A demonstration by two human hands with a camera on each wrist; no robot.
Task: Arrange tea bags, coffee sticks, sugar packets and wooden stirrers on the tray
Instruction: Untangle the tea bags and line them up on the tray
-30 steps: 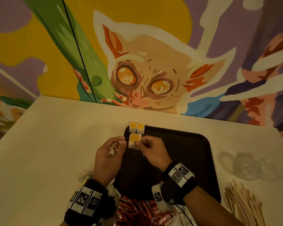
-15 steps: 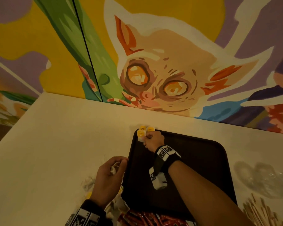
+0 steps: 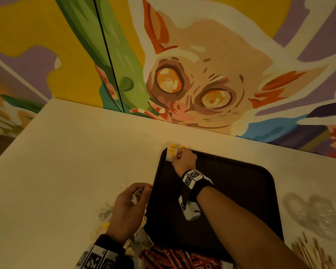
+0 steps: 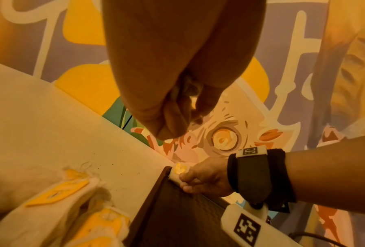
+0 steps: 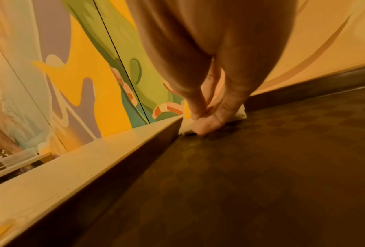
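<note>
The dark tray (image 3: pixel 231 191) lies on the cream table (image 3: pixel 76 162), its far left corner close to the table's far edge under the mural wall. At that corner the right hand (image 3: pixel 184 160) pinches a yellow-labelled tea bag (image 3: pixel 171 153) between thumb and curled fingers, lowering it against two tea bags already standing at the far rim (image 3: pixel 177 146). The left hand (image 3: pixel 131 206), off the tray's left edge, is curled round something small and pale, probably another tea bag, above the loose tea bag pile (image 4: pixel 56 208).

The likely risk is that the pinched bag, being light and soft, tips over the low rim onto the table or knocks its neighbours askew if pressed too hard; trailing strings could also drag them.

The head view alone shows the red coffee sticks (image 3: pixel 173 259) at the tray's near edge, the wooden stirrers (image 3: pixel 314 253) and crumpled clear plastic (image 3: pixel 318 214) by the table's right edge. The right wrist view shows the fingertips (image 5: pixel 206 127) down on the tray floor at the corner wall. The left wrist view shows the pile's yellow tags close up.
</note>
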